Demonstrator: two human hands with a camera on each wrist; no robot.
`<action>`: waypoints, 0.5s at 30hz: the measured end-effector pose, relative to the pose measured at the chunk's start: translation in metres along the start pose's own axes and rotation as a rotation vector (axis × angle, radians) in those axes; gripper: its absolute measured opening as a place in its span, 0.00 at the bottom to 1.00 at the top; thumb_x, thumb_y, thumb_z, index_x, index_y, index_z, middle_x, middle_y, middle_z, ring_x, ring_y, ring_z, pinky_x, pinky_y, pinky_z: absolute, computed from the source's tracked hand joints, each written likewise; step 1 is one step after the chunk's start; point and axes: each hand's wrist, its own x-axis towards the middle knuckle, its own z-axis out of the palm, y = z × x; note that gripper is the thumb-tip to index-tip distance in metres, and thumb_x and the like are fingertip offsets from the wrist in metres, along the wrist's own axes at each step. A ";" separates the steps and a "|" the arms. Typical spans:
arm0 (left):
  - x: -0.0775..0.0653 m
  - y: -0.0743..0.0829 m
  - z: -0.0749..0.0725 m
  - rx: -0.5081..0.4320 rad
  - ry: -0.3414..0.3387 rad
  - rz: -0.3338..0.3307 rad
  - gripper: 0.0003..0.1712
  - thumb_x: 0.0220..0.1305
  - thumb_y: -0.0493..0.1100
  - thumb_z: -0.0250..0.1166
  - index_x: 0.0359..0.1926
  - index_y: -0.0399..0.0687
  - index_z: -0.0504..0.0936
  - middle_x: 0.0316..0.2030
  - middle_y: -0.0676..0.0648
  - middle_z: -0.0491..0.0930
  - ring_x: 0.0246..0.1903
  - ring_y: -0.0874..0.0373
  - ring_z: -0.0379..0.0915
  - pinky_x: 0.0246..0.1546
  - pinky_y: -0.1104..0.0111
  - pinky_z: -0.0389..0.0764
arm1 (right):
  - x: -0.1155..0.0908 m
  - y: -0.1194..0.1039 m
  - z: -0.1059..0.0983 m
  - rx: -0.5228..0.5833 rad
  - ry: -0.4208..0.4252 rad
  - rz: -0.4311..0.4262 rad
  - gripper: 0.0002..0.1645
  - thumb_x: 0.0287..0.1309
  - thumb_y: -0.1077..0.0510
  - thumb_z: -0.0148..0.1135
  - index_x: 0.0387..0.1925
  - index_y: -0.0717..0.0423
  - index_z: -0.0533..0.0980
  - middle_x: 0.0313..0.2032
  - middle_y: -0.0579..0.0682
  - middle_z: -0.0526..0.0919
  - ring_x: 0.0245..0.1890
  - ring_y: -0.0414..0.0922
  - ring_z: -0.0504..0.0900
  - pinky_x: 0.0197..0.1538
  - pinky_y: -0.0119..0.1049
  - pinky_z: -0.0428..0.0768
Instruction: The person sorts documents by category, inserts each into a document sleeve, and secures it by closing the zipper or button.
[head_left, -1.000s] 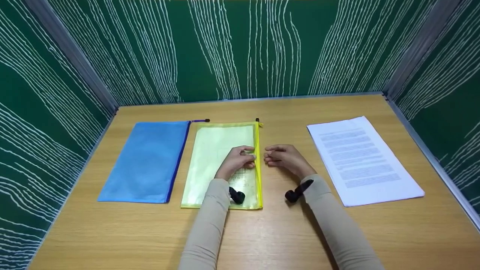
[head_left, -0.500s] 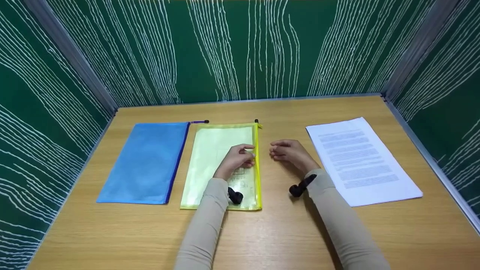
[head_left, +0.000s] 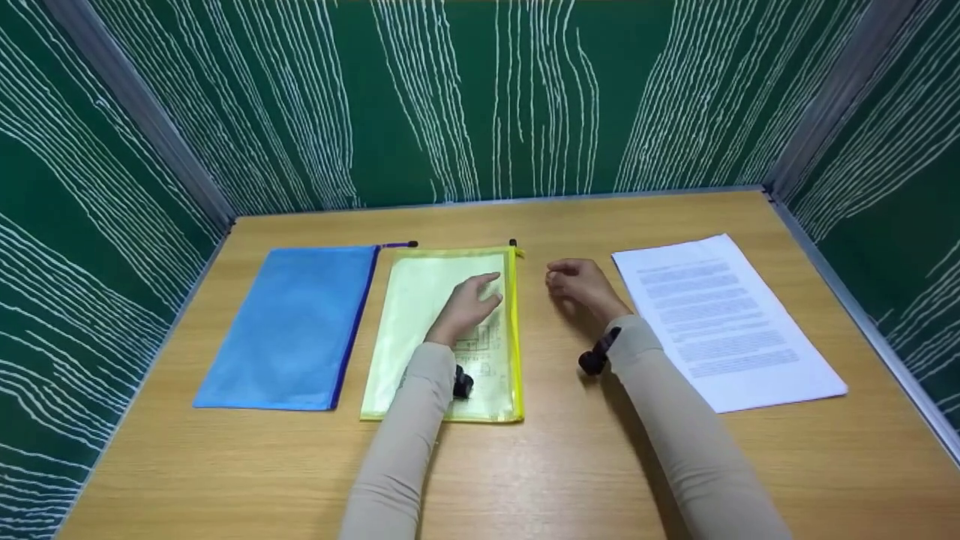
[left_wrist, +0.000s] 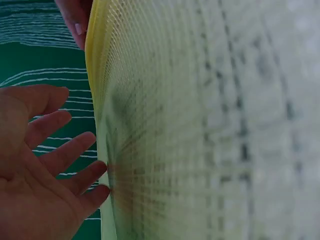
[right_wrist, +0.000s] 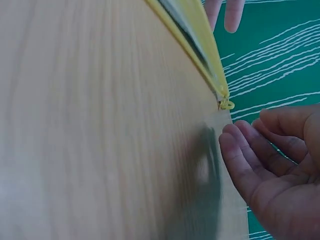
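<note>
A yellow mesh zip folder lies flat on the table, with printed paper showing through it. Its zip edge runs down the right side, and the right wrist view shows this edge gaping, with the zip pull at the far corner. Over the folder's right half is my left hand, fingers spread, gripping nothing; the lower fingertips are at the folder's surface in the left wrist view, contact unclear. To the right of the zip edge, apart from it, my right hand hovers with loosely bent fingers and holds nothing.
At the left lies a blue zip folder with a dark blue zip and a strap at its far corner. A stack of printed paper sits at the right, partly behind my right sleeve. Green panels wall in the wooden table.
My left hand has moved forward from the zip edge and its fingers have spread. The right hand has drawn away from the folder, to the right and forward. The folder has stayed in place.
</note>
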 end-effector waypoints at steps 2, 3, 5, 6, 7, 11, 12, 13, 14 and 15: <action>0.002 0.001 -0.002 0.131 0.000 -0.008 0.31 0.71 0.47 0.54 0.72 0.51 0.60 0.73 0.42 0.55 0.74 0.44 0.45 0.73 0.52 0.50 | 0.003 0.000 -0.001 -0.033 0.002 -0.029 0.24 0.68 0.60 0.51 0.63 0.61 0.69 0.59 0.59 0.74 0.54 0.51 0.78 0.58 0.42 0.77; 0.003 0.001 -0.003 0.194 -0.002 -0.018 0.32 0.71 0.49 0.53 0.73 0.53 0.59 0.74 0.42 0.52 0.74 0.43 0.42 0.73 0.50 0.45 | 0.005 -0.001 -0.002 -0.053 0.002 -0.050 0.24 0.69 0.60 0.50 0.64 0.62 0.68 0.59 0.60 0.74 0.55 0.52 0.77 0.59 0.43 0.77; 0.004 0.003 -0.006 0.308 -0.009 -0.044 0.34 0.70 0.52 0.53 0.74 0.57 0.56 0.75 0.42 0.47 0.75 0.41 0.34 0.73 0.46 0.36 | 0.009 -0.001 -0.003 -0.106 0.016 -0.080 0.24 0.69 0.58 0.49 0.64 0.62 0.68 0.60 0.60 0.74 0.57 0.53 0.76 0.61 0.46 0.75; 0.005 0.004 -0.007 0.348 -0.019 -0.062 0.35 0.70 0.54 0.53 0.75 0.59 0.54 0.76 0.43 0.45 0.75 0.41 0.30 0.72 0.45 0.32 | 0.011 -0.001 -0.003 -0.134 0.023 -0.096 0.24 0.70 0.58 0.50 0.64 0.61 0.68 0.60 0.60 0.74 0.59 0.53 0.75 0.62 0.47 0.74; 0.005 0.004 -0.007 0.374 -0.030 -0.074 0.36 0.70 0.55 0.53 0.75 0.61 0.53 0.76 0.43 0.42 0.75 0.41 0.28 0.72 0.44 0.30 | 0.012 -0.001 -0.003 -0.159 0.031 -0.110 0.24 0.70 0.57 0.50 0.64 0.61 0.69 0.61 0.60 0.74 0.60 0.53 0.74 0.63 0.47 0.73; 0.007 0.002 -0.009 0.410 -0.068 -0.099 0.39 0.69 0.58 0.52 0.76 0.63 0.48 0.77 0.46 0.36 0.75 0.45 0.21 0.71 0.44 0.25 | 0.020 -0.004 -0.002 -0.245 0.045 -0.141 0.25 0.70 0.56 0.50 0.65 0.60 0.68 0.63 0.58 0.73 0.64 0.54 0.71 0.66 0.49 0.70; 0.007 0.001 -0.009 0.401 -0.073 -0.103 0.40 0.69 0.59 0.52 0.76 0.63 0.48 0.77 0.47 0.35 0.75 0.45 0.21 0.70 0.44 0.24 | 0.021 -0.005 -0.001 -0.257 0.043 -0.141 0.25 0.70 0.56 0.50 0.65 0.59 0.68 0.63 0.58 0.72 0.64 0.54 0.70 0.66 0.49 0.69; 0.007 -0.001 -0.008 0.392 -0.078 -0.105 0.40 0.68 0.60 0.52 0.76 0.64 0.47 0.77 0.48 0.34 0.75 0.46 0.20 0.70 0.45 0.23 | 0.023 -0.007 -0.001 -0.268 0.040 -0.133 0.25 0.70 0.56 0.50 0.65 0.59 0.68 0.64 0.58 0.72 0.65 0.53 0.69 0.67 0.49 0.69; 0.007 -0.003 -0.008 0.384 -0.086 -0.106 0.41 0.68 0.61 0.52 0.76 0.64 0.46 0.77 0.49 0.34 0.75 0.47 0.20 0.70 0.45 0.22 | 0.025 -0.007 0.000 -0.283 0.033 -0.130 0.25 0.70 0.56 0.50 0.66 0.58 0.67 0.64 0.58 0.71 0.65 0.53 0.69 0.67 0.49 0.68; 0.008 -0.005 -0.008 0.381 -0.097 -0.106 0.42 0.68 0.61 0.52 0.76 0.64 0.45 0.77 0.49 0.33 0.75 0.47 0.20 0.70 0.46 0.22 | 0.027 -0.008 0.000 -0.301 0.027 -0.134 0.25 0.70 0.56 0.49 0.66 0.58 0.67 0.65 0.58 0.71 0.66 0.53 0.68 0.67 0.49 0.68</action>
